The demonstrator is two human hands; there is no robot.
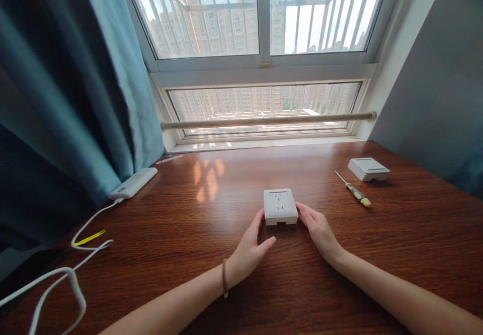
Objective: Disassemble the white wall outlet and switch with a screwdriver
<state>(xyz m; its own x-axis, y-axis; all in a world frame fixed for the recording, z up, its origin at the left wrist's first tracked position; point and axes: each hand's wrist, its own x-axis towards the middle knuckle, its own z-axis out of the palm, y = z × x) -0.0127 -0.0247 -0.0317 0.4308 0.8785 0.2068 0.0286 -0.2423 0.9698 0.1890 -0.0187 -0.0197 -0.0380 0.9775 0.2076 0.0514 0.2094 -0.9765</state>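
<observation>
A white wall socket [280, 206] on a surface-mount box rests on the brown wooden table, its slotted face up and a notch in its near side. The fingers of my left hand [252, 249] touch its left side, while the thumb points out in front of it. At the right side, my right hand [320, 232] has its fingertips against the box, so the socket is held between both hands. Fingers behind the box are partly hidden. Right of my hands lies a screwdriver [354, 191] with a grey and yellow handle.
A second white switch-like box [369, 169] sits at the right rear. On the left are a white power bank [134, 183] with a white cable [81, 229], a yellow strip [89, 237] and a blue curtain [128, 98]. A barred window and a rail [267, 121] stand beyond the table.
</observation>
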